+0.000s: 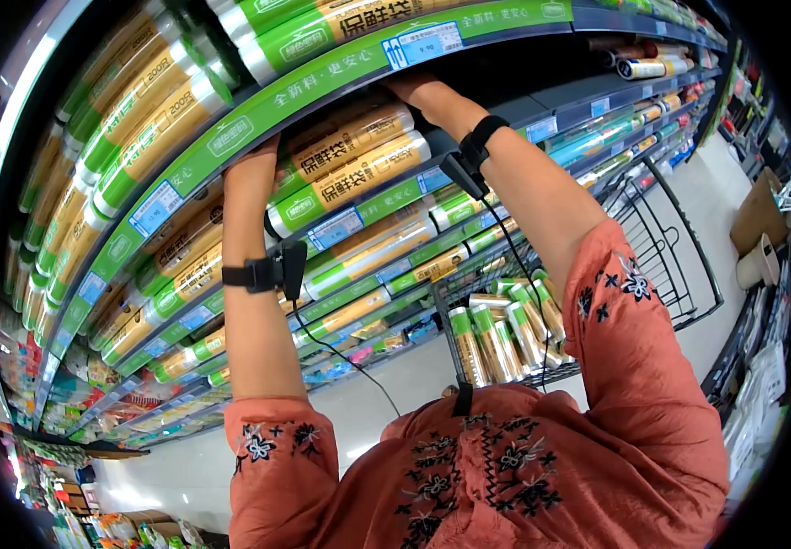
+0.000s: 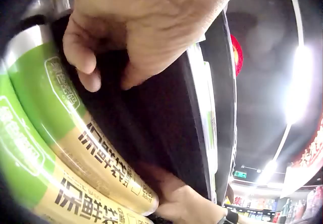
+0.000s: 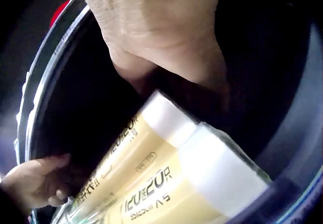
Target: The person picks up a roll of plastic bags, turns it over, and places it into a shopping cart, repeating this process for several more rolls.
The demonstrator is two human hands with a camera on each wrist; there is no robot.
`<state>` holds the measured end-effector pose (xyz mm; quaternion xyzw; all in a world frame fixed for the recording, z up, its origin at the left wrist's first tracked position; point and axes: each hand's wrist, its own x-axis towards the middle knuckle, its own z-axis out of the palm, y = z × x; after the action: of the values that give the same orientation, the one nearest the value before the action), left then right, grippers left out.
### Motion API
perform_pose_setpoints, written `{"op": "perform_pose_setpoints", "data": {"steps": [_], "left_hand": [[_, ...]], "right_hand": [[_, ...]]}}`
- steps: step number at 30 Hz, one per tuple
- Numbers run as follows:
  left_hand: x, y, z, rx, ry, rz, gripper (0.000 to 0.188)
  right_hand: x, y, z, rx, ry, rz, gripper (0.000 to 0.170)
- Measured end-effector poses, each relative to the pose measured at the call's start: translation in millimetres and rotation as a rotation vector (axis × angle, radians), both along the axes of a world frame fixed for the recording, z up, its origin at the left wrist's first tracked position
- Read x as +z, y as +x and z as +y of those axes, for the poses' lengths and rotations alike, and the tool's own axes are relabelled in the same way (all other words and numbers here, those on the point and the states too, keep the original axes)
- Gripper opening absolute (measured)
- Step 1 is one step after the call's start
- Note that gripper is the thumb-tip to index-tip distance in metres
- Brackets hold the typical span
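Note:
Two green-and-tan rolls of food storage bags (image 1: 363, 174) lie side by side at the shelf's front, under the green-edged upper shelf. Beyond their left ends, my left hand (image 2: 146, 27) hovers above the rolls (image 2: 70, 128) with fingers loosely bent and nothing between them. The upper shelf hides most of this hand in the head view. My right hand (image 1: 423, 96) reaches into the dark shelf space at the rolls' right ends. In the right wrist view, the right hand (image 3: 161, 37) points down behind the white roll ends (image 3: 222, 168); shadow hides its fingertips, so I cannot tell whether they grip anything.
More rolls (image 1: 139, 119) fill the upper shelf at left. A price-tagged shelf edge (image 1: 322, 69) runs just above my wrists. Lower shelves carry further packaged rolls (image 1: 368, 252). A black wire cart (image 1: 455, 343) holding several rolls stands at my right. Thin cables (image 1: 345, 361) hang from both wrist cameras.

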<state>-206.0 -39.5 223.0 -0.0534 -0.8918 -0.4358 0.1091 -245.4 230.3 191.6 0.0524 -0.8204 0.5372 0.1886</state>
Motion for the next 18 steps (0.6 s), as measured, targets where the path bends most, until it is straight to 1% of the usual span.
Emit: {"op": "perform_pose_setpoints", "data": {"steps": [1, 2, 3, 5, 6, 7, 9, 11, 12, 13, 15, 16, 18], "left_hand": [[0.4, 9.1, -0.6, 0.017, -0.017, 0.021, 0.054], [-0.7, 20.3, -2.6, 0.034, -0.034, 0.039, 0.053], [-5.7, 31.1, -5.0, 0.051, -0.049, 0.056, 0.053], [-29.0, 59.3, -3.3, -0.017, 0.064, 0.252, 0.050], [-42.0, 75.8, -1.7, -0.052, 0.120, 0.346, 0.049], [-52.4, 93.6, -1.1, -0.066, 0.136, 0.277, 0.047], [-72.1, 130.5, 1.3, -0.094, 0.164, 0.128, 0.045], [-104.5, 154.2, 7.4, -0.209, 0.211, 0.048, 0.041], [-122.0, 164.7, 10.7, -0.220, 0.221, -0.036, 0.038], [-141.5, 172.4, 12.0, -0.232, 0.259, -0.143, 0.036], [-174.9, 183.9, 13.9, -0.249, 0.247, -0.346, 0.036], [-188.0, 187.4, 12.3, -0.278, 0.210, -0.414, 0.039], [-202.6, 198.0, 18.0, -0.312, 0.182, -0.468, 0.038]], "right_hand": [[-0.8, 5.1, 4.3, -0.011, 0.000, 0.013, 0.054], [-16.0, 4.0, 9.5, -0.068, 0.010, 0.125, 0.053], [-12.0, 27.6, 13.2, -0.005, -0.085, 0.062, 0.052], [-21.3, 54.1, 33.0, 0.086, -0.171, -0.050, 0.050], [-29.8, 73.9, 30.1, 0.081, -0.240, 0.177, 0.048], [-42.7, 85.0, 35.8, 0.088, -0.254, 0.264, 0.044], [-51.5, 133.8, 38.4, 0.069, -0.395, 0.287, 0.040], [-73.9, 170.0, 52.7, 0.070, -0.488, 0.203, 0.036], [-88.6, 183.5, 59.0, 0.026, -0.506, 0.179, 0.034], [-108.4, 194.5, 64.9, -0.012, -0.545, 0.155, 0.033], [-154.3, 216.1, 77.8, -0.101, -0.669, -0.009, 0.033], [-170.7, 230.7, 79.6, -0.149, -0.662, -0.056, 0.032], [-221.2, 248.1, 87.8, -0.224, -0.720, -0.174, 0.028]]}}
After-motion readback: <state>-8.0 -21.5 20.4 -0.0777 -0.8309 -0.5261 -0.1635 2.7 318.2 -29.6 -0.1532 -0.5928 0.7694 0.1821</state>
